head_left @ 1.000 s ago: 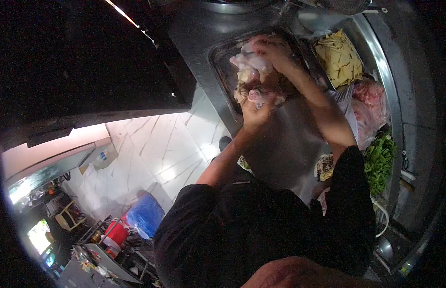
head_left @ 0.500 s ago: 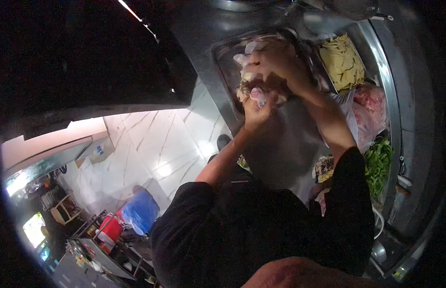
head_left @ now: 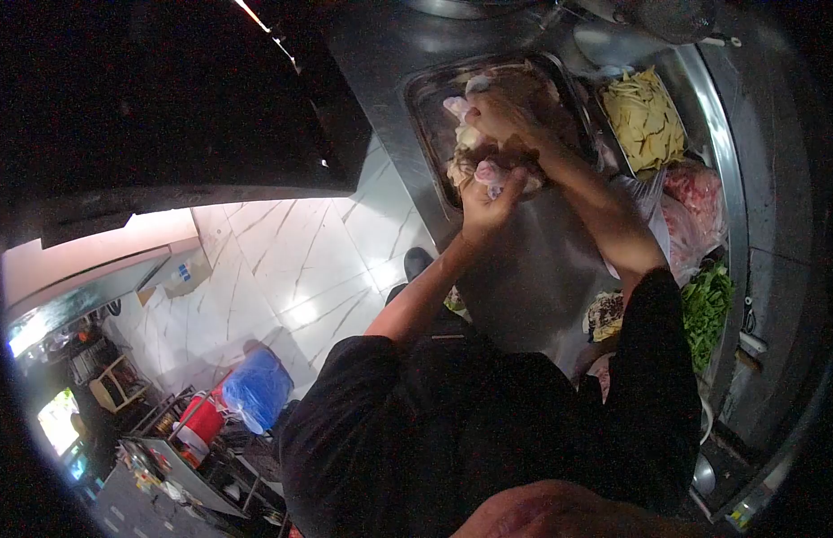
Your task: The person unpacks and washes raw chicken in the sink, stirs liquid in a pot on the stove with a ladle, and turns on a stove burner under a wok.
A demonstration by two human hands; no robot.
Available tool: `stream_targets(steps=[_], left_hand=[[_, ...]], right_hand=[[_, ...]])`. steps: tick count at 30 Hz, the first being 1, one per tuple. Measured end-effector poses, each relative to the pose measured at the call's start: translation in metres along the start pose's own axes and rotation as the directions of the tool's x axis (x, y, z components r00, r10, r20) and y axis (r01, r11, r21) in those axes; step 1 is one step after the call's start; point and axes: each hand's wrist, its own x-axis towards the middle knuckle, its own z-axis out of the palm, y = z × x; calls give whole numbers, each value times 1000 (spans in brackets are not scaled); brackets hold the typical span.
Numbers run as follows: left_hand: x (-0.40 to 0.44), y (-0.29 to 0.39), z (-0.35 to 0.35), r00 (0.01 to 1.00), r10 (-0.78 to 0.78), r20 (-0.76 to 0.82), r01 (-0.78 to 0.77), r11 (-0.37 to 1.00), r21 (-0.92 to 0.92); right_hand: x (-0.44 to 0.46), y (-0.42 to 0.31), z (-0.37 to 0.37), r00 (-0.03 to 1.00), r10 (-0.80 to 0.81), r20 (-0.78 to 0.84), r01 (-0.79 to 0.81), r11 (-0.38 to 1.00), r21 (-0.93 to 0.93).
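Note:
Pale pink raw meat pieces [head_left: 458, 109], perhaps poultry, lie in a dark metal tray [head_left: 427, 152] on the steel counter. My left hand [head_left: 490, 211] is closed round a piece of this meat at the tray's near edge, its thumb toward the right. Over the meat, in the middle of the tray, my right hand [head_left: 506, 121] reaches in from the right. Its fingers bend down and are blurred, and whatever lies under them is hidden.
Right of the tray stands a container of yellow strips [head_left: 645, 121]. Bagged red meat [head_left: 694, 202] and green leaves [head_left: 706, 309] lie nearer along the counter's right side. A blue bag [head_left: 257, 387] and a red container [head_left: 199, 421] are at the lower left.
My right hand has come from the tray's far end nearer to my left hand. My left hand still holds its meat piece. The whole view has shifted slightly.

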Motion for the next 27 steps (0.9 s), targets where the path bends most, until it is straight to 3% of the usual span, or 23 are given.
stream_targets(steps=[2,4,5,7,8,10,11,13,14,16,18,21,24,27], left_hand=[[-1,-1,-1,1000,-17,-7,17,1000,16],[-2,-6,-5,999,-41,-16,42,996,81],[-2,-5,-6,993,-108,-42,108,994,17],[-3,-4,-7,966,-244,-81,234,965,-116],[-3,-6,-7,961,-260,-93,252,963,-95],[-1,-14,-9,949,-291,-119,287,957,-50],[-1,-17,-8,964,-230,-133,225,973,-51],[2,-19,-4,982,-104,-159,97,994,-51],[1,-20,-4,981,-129,-147,123,991,-49],[-3,-23,-7,975,-182,-125,179,983,-39],[-4,-25,-9,976,-185,-116,181,982,-45],[-3,-24,-8,974,-194,-114,187,980,-67],[-1,-18,-5,982,-134,-133,129,991,-44],[0,-7,-5,980,-161,-119,158,987,-33]], right_hand=[[0,6,3,999,-10,48,3,990,144],[-2,1,-26,999,-22,29,5,867,498],[0,-1,-38,1000,-23,-8,23,745,667],[6,-9,-61,984,63,-166,135,340,931],[0,-14,-83,981,176,85,-118,183,976],[-3,-6,-79,975,178,136,-184,293,938],[-4,-1,-76,970,183,159,-215,347,913],[-12,10,-56,996,85,36,-85,687,721],[-14,14,-45,1000,17,-10,-8,817,577],[-16,13,-29,998,28,-53,-1,893,450],[-13,13,-21,966,-113,-233,183,934,307],[-7,6,-17,987,19,-157,14,978,207],[-1,0,-14,958,-92,-271,169,947,275],[6,1,-10,994,-93,-59,105,964,245]])
